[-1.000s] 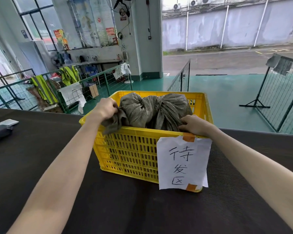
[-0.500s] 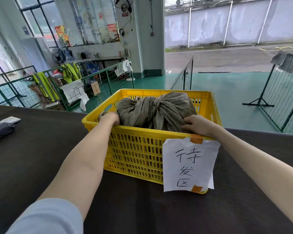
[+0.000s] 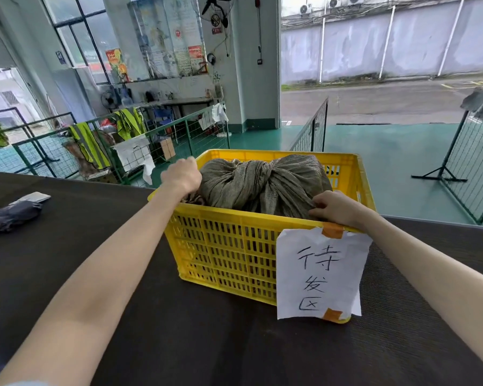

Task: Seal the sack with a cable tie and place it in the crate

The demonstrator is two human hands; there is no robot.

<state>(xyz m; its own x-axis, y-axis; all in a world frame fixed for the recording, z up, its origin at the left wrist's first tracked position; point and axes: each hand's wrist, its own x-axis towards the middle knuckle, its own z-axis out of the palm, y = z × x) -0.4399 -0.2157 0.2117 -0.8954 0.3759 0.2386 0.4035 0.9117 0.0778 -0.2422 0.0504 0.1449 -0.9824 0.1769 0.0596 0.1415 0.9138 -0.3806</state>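
An olive-grey sack (image 3: 285, 188) lies inside the yellow slatted crate (image 3: 223, 254) on the black table. Its cloth is cinched into a bunched neck (image 3: 265, 174) near the middle; I see no cable tie there. My left hand (image 3: 181, 175) hovers over the crate's left rim with curled fingers, its knuckles against the sack's left end, and a fold of cloth shows below the wrist. My right hand (image 3: 336, 207) rests on the near rim at the right, fingers pinching the sack's cloth.
A white paper label (image 3: 318, 271) with handwritten characters is taped to the crate's front. On the table (image 3: 95, 246) at the far left lie a dark bundle (image 3: 11, 215) and a white card (image 3: 35, 196). Green wire fences (image 3: 313, 129) stand on the floor beyond the table's far edge.
My left hand pushed the sack's loose end down into the crate, then rose back above the left rim. The right hand stayed on the near rim against the sack.
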